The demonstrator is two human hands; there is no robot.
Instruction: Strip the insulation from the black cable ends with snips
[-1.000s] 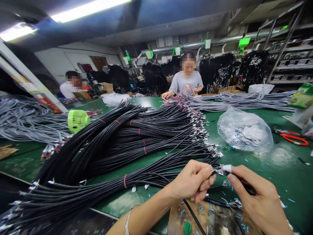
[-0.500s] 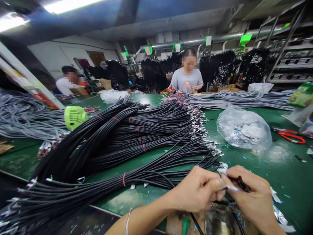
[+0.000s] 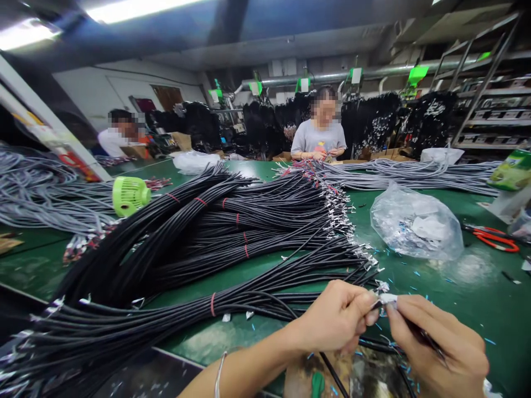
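Observation:
My left hand [image 3: 346,315] is closed in a pinch on the end of a black cable [image 3: 334,376], whose length runs down below the fist. My right hand [image 3: 442,337] meets it at the cable end, thumb and index finger close together there. White material [image 3: 388,298] covers the right index fingertip; whether it is tape or a wrapper I cannot tell. A slim dark tool [image 3: 431,340] lies under the right fingers, its tip hidden. Beside my hands, a bundle of black cables [image 3: 174,315] with a red tie stretches left, its ends stripped and whitish.
More tied black cables [image 3: 199,232] fill the green table's middle. A clear plastic bag of scraps [image 3: 417,224] and red-handled pliers [image 3: 495,239] lie right. A green fan [image 3: 130,196] stands left. A co-worker [image 3: 319,132] sits opposite; another person [image 3: 118,135] is at far left.
My right hand has turned and shifted slightly right and down, its fingers more stretched along the dark tool. My left hand keeps its pinch. The co-worker's hands have come together.

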